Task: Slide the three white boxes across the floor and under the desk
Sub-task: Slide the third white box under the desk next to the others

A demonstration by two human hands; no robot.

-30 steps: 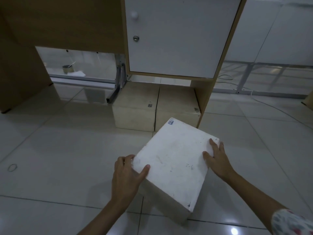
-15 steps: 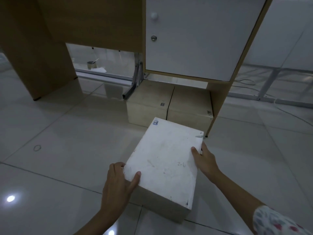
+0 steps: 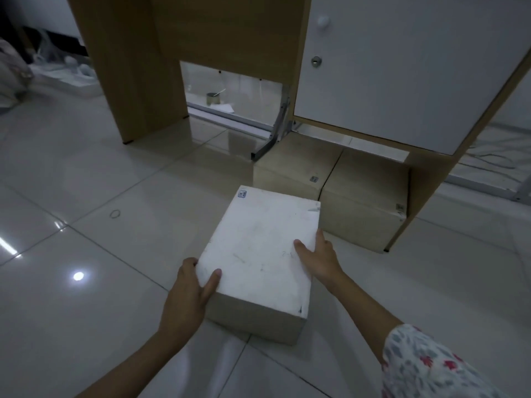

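A white box point(image 3: 258, 248) lies on the tiled floor in front of me, its far corner close to two other boxes. My left hand point(image 3: 189, 291) grips its near left corner, thumb on top. My right hand point(image 3: 319, 257) holds its right edge, thumb on the top face. The two other white boxes sit side by side under the desk cabinet: the left box point(image 3: 293, 168) and the right box point(image 3: 365, 202). The wooden desk point(image 3: 224, 38) stands beyond, with a white cabinet door point(image 3: 402, 67) on its right part.
A metal bracket leg point(image 3: 271, 139) slants down beside the left box. The desk's left side panel point(image 3: 129, 76) meets the floor at the left, with open floor under the desk between them. A small ring point(image 3: 115, 214) lies on the tiles. A tin point(image 3: 212, 98) stands behind the desk.
The view has swung left, showing more of the desk's open space. The held box has turned straighter and shifted left across the floor. My right thumb now rests on the top.
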